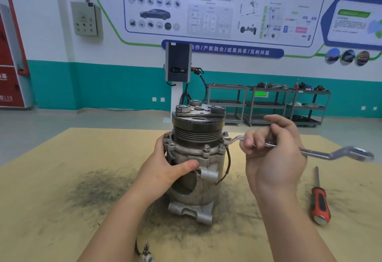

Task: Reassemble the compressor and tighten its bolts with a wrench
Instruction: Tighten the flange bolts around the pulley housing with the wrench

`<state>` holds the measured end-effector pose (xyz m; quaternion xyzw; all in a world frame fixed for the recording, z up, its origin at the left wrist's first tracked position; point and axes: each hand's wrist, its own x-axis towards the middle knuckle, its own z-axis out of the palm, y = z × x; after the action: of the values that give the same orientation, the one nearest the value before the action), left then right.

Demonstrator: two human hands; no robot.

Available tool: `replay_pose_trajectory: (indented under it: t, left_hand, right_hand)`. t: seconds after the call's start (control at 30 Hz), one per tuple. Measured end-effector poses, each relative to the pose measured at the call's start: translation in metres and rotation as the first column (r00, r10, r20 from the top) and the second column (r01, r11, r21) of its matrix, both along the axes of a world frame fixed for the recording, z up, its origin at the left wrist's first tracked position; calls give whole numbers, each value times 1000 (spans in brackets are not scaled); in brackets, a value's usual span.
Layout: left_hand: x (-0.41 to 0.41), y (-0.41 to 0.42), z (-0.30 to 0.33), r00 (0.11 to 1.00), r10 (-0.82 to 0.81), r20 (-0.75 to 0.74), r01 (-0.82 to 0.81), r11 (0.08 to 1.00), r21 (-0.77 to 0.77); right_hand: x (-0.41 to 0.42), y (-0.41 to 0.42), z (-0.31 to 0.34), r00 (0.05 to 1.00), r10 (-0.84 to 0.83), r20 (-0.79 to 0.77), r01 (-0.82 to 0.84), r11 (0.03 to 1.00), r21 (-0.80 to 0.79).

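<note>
Head view showed the left hand (165, 170) bracing an upright grey metal compressor (196, 158) on the table; right hand (272, 150) fingers curled round a silver ring wrench (310, 152) on a flange bolt. Likely heavy, rigid, greasy.

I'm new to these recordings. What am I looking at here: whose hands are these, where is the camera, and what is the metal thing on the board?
There is no robot here. One camera sits on a person's head and looks forward and down, so the two bare arms are the wearer's own. The metal thing is a car compressor, standing upright on a dusty wooden board with its pulley on top. The left hand grips the compressor's body to steady it. The right hand holds a ring wrench, whose near end sits at a bolt on the compressor's flange. A red-handled screwdriver lies on the board to the right. Behind are shelf carts and wall posters.
</note>
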<state>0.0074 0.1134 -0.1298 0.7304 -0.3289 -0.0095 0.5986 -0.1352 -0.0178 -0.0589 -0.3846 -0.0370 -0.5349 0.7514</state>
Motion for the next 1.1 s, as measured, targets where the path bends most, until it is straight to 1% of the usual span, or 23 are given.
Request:
replay_pose_trajectory:
  t: [0.07, 0.17, 0.3, 0.37, 0.43, 0.53, 0.63, 0.7, 0.77, 0.83, 0.87, 0.9, 0.93, 1.0, 1.07, 1.1]
  left_hand:
    - [0, 0, 0, 1000, 5, 2, -5, 1000, 2]
    - [-1, 0, 1, 1000, -2, 10, 3, 1000, -4]
    - [-4, 1, 3, 1000, 1, 12, -1, 1000, 17]
    - [-4, 1, 3, 1000, 6, 13, -6, 1000, 20]
    - [-5, 1, 4, 1000, 12, 18, -13, 1000, 19]
    - [-4, 1, 3, 999, 27, 24, -28, 999, 35]
    - [-3, 2, 3, 999, 37, 32, -38, 998, 48]
    - [-2, 1, 2, 999, 43, 32, -45, 998, 46]
    - [-2, 0, 2, 999, 37, 31, -39, 998, 42]
    - [-2, 0, 2, 999, 36, 37, -38, 998, 43]
    - [-2, 0, 2, 998, 39, 41, -40, 998, 47]
    - [-2, 0, 2, 998, 43, 43, -45, 998, 51]
    - [-3, 0, 2, 998, 47, 42, -50, 997, 57]
    - [-3, 0, 3, 998, 57, 42, -59, 997, 58]
    - [-3, 0, 3, 997, 63, 49, -66, 996, 62]
    - [-3, -1, 3, 997, 63, 51, -66, 996, 64]
  right_hand:
    - [4, -5, -1, 996, 77, -46, -74, 995, 63]
    - [7, -12, -2, 979, 193, -58, -185, 975, 120]
    - [8, -23, 0, 922, 386, -39, -362, 892, 272]
    - [9, -24, -1, 913, 408, -19, -380, 866, 326]
    - [11, -21, -3, 931, 364, -18, -341, 888, 308]
    - [10, -13, -3, 977, 210, -39, -198, 958, 207]
    - [9, 3, -4, 999, -18, -48, 20, 999, 44]
    - [9, 20, -8, 981, -186, -49, 180, 979, -97]
    - [7, 34, -13, 957, -286, -42, 265, 927, -266]
    - [4, 38, -11, 947, -306, -93, 243, 877, -414]
    - [1, 35, -7, 946, -294, -138, 208, 875, -438]
    - [-2, 29, -3, 952, -257, -165, 169, 893, -416]
    - [-4, 21, 2, 967, -197, -163, 129, 926, -354]
    - [-7, 5, 6, 992, -61, -108, 42, 985, -168]
    - [-5, -6, 7, 995, 71, -67, -73, 997, -18]
    - [-3, -8, 5, 990, 126, -61, -125, 992, 22]
